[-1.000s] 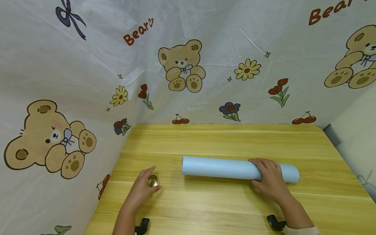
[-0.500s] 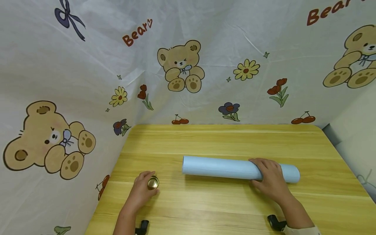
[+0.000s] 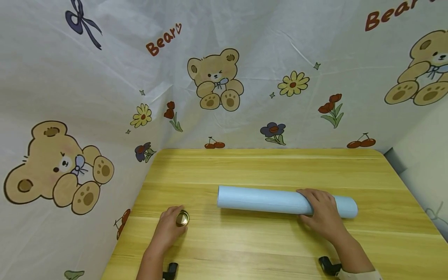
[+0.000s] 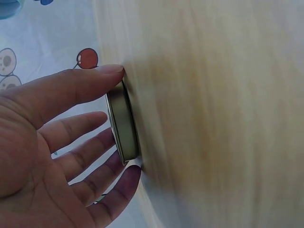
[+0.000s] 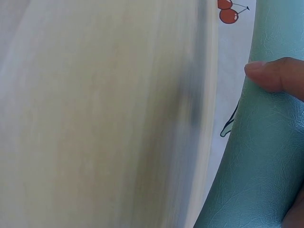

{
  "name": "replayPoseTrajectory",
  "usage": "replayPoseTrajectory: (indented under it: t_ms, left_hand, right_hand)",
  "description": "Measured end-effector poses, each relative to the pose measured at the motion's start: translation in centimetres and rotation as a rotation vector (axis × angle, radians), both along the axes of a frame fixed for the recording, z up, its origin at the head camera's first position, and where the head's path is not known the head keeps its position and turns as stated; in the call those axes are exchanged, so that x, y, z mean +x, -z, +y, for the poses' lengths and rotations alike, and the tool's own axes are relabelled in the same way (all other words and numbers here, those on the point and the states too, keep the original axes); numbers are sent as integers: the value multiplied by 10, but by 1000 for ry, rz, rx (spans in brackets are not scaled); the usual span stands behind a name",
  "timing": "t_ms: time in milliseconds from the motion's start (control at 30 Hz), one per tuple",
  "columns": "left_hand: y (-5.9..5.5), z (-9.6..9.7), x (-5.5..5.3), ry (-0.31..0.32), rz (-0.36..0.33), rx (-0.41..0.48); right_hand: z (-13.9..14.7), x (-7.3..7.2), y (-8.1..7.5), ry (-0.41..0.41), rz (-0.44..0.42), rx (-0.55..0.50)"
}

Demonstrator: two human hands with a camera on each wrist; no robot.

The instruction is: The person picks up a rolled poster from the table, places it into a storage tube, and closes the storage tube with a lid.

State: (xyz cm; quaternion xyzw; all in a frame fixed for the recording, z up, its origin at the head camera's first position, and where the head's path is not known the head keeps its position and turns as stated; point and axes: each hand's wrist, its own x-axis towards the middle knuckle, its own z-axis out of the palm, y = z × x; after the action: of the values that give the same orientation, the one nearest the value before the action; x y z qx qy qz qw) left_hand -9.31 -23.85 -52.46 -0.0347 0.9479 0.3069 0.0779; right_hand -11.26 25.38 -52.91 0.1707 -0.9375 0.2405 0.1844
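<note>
A small shallow round gold tin (image 3: 182, 218) lies on the left part of the table. My left hand (image 3: 168, 225) curls round it from the left, with the thumb on one side of its rim and the fingers on the other. From the left wrist, the side wall of the tin (image 4: 122, 126) shows, its base against the wood. A light blue rolled mat (image 3: 259, 199) stretches across the middle right. My right hand (image 3: 323, 214) grips it near its right end, thumb in front and fingers over the top. Up close, the rolled mat (image 5: 266, 142) has a creased, leather-like surface.
The wood-grain table (image 3: 245, 249) ends at a white cloth backdrop (image 3: 259, 46) with printed bears and flowers, behind and to the left. Black fittings sit under each wrist, such as the right-hand one (image 3: 329, 266). A thin cord (image 3: 435, 212) shows at the far right.
The fingers and thumb of my left hand have drawn in from a wider spread to close around the tin. My right hand and the rolled mat have stayed put.
</note>
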Motion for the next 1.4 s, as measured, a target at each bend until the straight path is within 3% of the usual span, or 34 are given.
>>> replayPoseTrajectory:
  t_ms: [300,667,833,1067,1400]
  left_hand:
    - [3,0,-2,-6,4,-2]
    - [1,-2,-3,-29,-27,84]
    - [1,-2,-5,-50,-47,155]
    - [4,3,-6,-85,-45,339]
    - [1,15,-8,-61,-24,395]
  right_hand:
    - [0,0,1,1,7,-3]
    - [-2,0,2,1,7,-2]
    - [-3,-1,2,-2,9,-4]
    - [-7,-1,2,-2,16,-4]
    - [-9,0,3,1,16,-1]
